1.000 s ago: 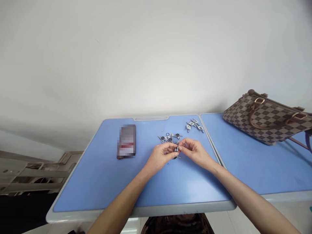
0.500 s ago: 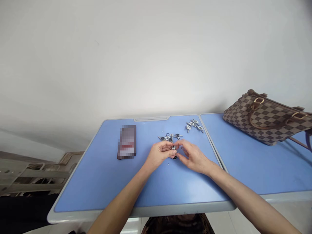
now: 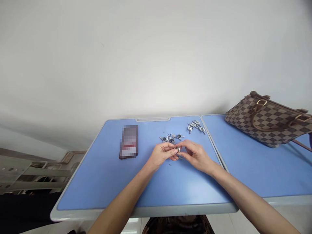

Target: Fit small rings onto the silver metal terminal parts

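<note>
Just right of the frame's centre and below mid-height, the left hand [image 3: 162,154] pinches a small metal fitting [image 3: 178,149] between thumb and fingers. The right hand [image 3: 195,155] has its fingertips narrowed about the fitting's other side; whether they grip it I cannot tell. Black-centred metal fittings [image 3: 171,140] lie just beyond, short of the desk [image 3: 97,188]'s far edge; silver fittings [image 3: 195,125] sit up and right, near the seam. Blue surface runs between the left hand and the dark flat case [image 3: 129,142], and down to the near edge.
</note>
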The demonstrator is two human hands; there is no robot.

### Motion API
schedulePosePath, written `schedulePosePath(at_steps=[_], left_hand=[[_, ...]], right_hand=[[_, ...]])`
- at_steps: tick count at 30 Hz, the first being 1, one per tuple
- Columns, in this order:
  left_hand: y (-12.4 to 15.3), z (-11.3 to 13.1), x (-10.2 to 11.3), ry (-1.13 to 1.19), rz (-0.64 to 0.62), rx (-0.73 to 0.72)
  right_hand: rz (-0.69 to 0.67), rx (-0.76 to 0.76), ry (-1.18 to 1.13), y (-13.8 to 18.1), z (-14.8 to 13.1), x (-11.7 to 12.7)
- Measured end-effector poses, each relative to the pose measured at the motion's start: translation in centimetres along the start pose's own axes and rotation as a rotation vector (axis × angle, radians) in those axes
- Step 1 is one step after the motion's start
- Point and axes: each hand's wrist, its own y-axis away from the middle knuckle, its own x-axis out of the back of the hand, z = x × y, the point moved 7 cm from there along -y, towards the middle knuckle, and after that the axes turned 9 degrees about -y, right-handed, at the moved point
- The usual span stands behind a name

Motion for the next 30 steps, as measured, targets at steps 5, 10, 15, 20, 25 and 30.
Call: schedulePosePath(at_steps=[5,10,15,20,25,30], left_hand=[[0.1,-0.1,-0.1,0.002,-0.003,0.036],[0.1,-0.1,-0.1,0.007,-0.007,0.048],[-0.1,-0.1,0.7,0.023,0.049,0.054],[-0.1,0.2,1.4,0.06,0.084,0.042],[0.0,0.2,1.1,0.061,0.063,0.054],[0.1,-0.2,0.2,0.032,-0.009,0.073]], right_hand=[[0.139,-0.053,-0.039,0.2,0.6,0.9],[0.199,-0.229,-0.111,0.4,2.1,1.0],[0.155,-0.344,0.02,0.0,3.1,2.3],[-0.136,-0.455,0.15,0.0,4.6,1.7],[-0.111,-0.441,0.255,0.2,4.9,1.8],[-0.043,-0.126,0.152,0.0,1.6,0.8]])
